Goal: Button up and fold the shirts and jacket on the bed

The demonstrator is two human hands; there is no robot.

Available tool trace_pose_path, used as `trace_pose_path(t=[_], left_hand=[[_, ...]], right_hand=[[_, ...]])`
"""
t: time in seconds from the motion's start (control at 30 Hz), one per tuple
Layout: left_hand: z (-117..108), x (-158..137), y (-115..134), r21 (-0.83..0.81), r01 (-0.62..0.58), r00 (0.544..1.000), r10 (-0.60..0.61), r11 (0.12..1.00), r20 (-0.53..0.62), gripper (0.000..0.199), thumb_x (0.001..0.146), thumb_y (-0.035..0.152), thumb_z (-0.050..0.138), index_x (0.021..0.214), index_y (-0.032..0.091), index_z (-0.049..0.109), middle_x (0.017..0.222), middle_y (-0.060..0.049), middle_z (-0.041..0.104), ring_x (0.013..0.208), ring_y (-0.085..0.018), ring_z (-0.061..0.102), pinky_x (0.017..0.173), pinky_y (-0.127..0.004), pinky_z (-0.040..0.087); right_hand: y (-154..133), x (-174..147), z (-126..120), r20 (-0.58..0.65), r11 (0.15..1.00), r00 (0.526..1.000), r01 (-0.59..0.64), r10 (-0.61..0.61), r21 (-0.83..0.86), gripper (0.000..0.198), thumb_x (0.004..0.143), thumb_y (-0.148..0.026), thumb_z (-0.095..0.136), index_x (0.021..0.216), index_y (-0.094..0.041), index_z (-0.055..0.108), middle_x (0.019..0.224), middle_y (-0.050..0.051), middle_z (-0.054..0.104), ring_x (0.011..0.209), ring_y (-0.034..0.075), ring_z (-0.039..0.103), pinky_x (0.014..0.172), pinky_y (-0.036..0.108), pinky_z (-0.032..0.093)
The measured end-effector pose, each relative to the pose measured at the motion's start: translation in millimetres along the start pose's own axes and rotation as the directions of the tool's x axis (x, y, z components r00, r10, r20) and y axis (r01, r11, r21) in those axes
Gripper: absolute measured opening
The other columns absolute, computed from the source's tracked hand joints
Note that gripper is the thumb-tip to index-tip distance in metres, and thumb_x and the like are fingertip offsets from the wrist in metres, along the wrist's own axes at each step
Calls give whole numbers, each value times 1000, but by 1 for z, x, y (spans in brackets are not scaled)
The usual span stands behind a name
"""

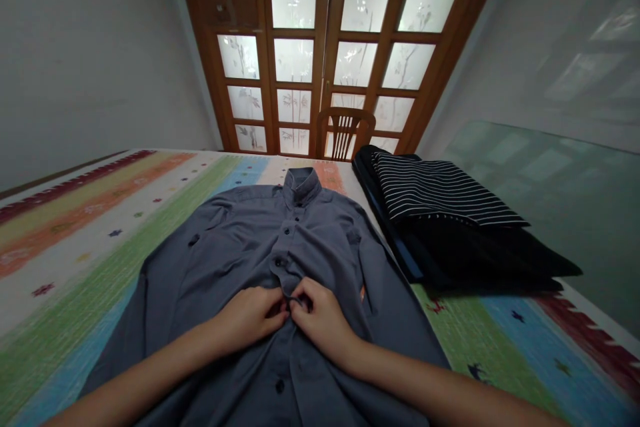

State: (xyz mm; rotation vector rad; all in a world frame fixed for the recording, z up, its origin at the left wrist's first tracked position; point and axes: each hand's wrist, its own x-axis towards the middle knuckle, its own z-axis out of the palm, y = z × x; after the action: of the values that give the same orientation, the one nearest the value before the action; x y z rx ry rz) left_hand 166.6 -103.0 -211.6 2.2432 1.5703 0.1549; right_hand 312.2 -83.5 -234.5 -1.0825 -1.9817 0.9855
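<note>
A grey-blue button-up shirt (220,260) lies front side up, its collar (303,185) pointing away from me and its sleeves down both sides. My left hand (255,312) pinches the front placket near the middle of the shirt. Right beside it, my right hand (320,317) grips the placket's other edge, lifting the cloth a little. Fingers hide whatever button lies between them. Dark buttons show above my hands, and one button (280,386) shows below.
The shirt rests on a bed-like surface with a striped, colourful cover (165,213). On the right is a pile of folded dark clothes (450,253), topped by a black-and-white striped garment (440,193). A wooden chair (345,121) stands beyond, before glass-paned doors (325,47).
</note>
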Motion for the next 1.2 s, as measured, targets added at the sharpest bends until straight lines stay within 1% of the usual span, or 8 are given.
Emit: trace_pose_path(t=[0.17,0.57,0.7,0.8,0.87,0.93,1.03,1.2], left_hand=[[7,-7,0,-19,-10,998,9,1000,-62,17,77,26,37,70,18,50,64,1,57,59,-12,53,52,-20,33],[11,-4,-2,-76,42,995,-48,996,-87,19,76,30,37,70,16,49,65,0,56,59,-13,51,53,-20,33],[8,-2,-7,-242,34,998,-45,970,-39,21,75,33,39,67,16,47,61,2,51,58,-11,47,52,-19,32],[5,0,-10,-447,14,1000,-11,894,8,22,74,36,40,67,16,46,59,4,44,56,-9,41,50,-18,32],[4,3,-12,-535,11,999,11,845,37,21,73,36,40,68,15,45,57,5,40,54,-9,37,49,-18,31],[6,6,-14,-562,11,998,28,827,60,19,73,34,41,68,15,44,57,5,40,53,-8,36,47,-18,30],[9,12,-17,-547,-14,997,55,837,58,17,71,32,42,67,15,45,57,5,41,53,-9,37,47,-18,29],[8,16,-17,-561,-27,996,72,828,59,12,69,27,45,63,16,46,55,5,42,52,-9,39,48,-19,29]], right_hand=[[-1,0,-1,6,1000,1000,-20,20,24,10,64,-9,45,64,-17,51,56,-5,44,52,9,42,49,18,32],[-2,1,-2,47,996,999,-28,24,88,10,65,-9,44,63,-16,50,57,-4,45,52,9,42,51,19,32],[0,1,-2,61,991,998,-36,29,130,9,66,-10,44,64,-16,50,58,-4,45,52,9,41,50,19,31],[0,1,-3,56,986,998,-48,40,157,6,66,-12,45,64,-15,49,57,-4,43,52,9,40,49,19,30],[-1,1,-4,54,984,997,-64,56,169,5,67,-13,45,64,-15,48,55,-4,42,51,8,40,49,19,30],[-1,0,-5,62,981,996,-75,65,177,4,67,-14,45,64,-15,48,56,-4,42,51,9,39,49,19,31],[0,0,-5,61,983,997,-61,52,172,4,68,-14,44,66,-16,48,60,-3,44,55,10,41,51,20,32],[2,-3,-6,69,993,996,-71,64,99,3,70,-17,45,70,-16,47,65,-1,46,59,11,43,54,21,34]])
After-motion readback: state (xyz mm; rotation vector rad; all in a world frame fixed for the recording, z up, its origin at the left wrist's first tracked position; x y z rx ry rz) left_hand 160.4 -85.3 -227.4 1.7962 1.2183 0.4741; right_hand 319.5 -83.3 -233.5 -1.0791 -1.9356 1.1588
